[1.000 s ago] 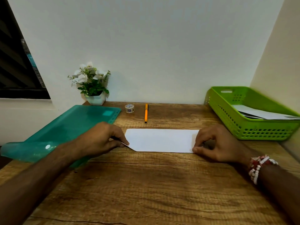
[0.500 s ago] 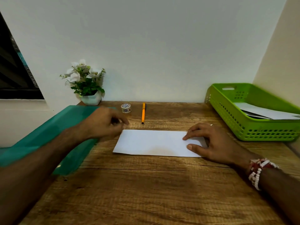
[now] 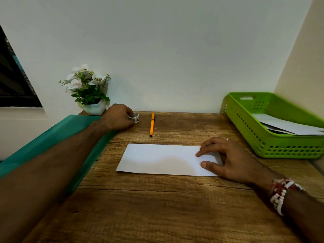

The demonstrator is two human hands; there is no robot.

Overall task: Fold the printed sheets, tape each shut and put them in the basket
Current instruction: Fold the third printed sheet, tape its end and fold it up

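Observation:
A folded white sheet (image 3: 157, 159) lies flat on the wooden desk (image 3: 157, 207), long side toward me. My right hand (image 3: 228, 158) presses its right end down with straight fingers and thumb. My left hand (image 3: 119, 117) is stretched to the back of the desk, fingers curled round a small roll of tape (image 3: 135, 118). The green basket (image 3: 254, 137) stands at the right with several folded sheets (image 3: 287, 126) inside.
An orange pen (image 3: 152, 124) lies just right of the tape. A white pot of flowers (image 3: 89, 92) stands at the back left against the wall. A teal plastic folder (image 3: 57, 134) covers the desk's left side under my left forearm.
My left hand left the sheet's left end and reached back to the tape roll, now gripping it. My right hand flattened onto the sheet's right end.

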